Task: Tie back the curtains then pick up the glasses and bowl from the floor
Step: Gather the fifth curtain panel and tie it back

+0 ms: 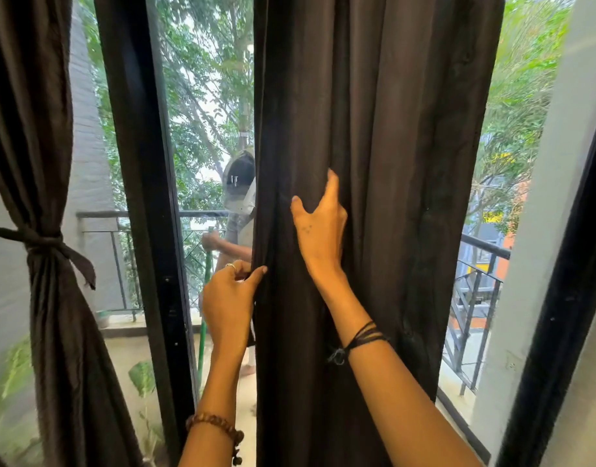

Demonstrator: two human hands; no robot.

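Glass balcony doors (202, 129) in black frames (144, 197), dark curtains front and centre. Nearest, two bare forearms reaching up, beaded bracelet (215, 424) on the left wrist, black cords (364, 338) knotted round the right. Left hand (227, 298), ring on one finger, pinching the near edge of the middle curtain (374, 129) between thumb and fingertips. Right hand (318, 230) higher on the same cloth, fingers curled over a fold, thumb spread out to the side, gripping. Heavy brown-black fabric, matte, hanging in long vertical pleats, untied. Off to the left, second curtain (50, 298) already gathered at the waist with a knotted fabric tie (43, 242). Beyond the glass, concrete balcony floor, dark metal railing (482, 251), another person (237, 210) partly hidden by the curtain, hand on a green pole (205, 298). Farthest out, leafy trees (205, 62).
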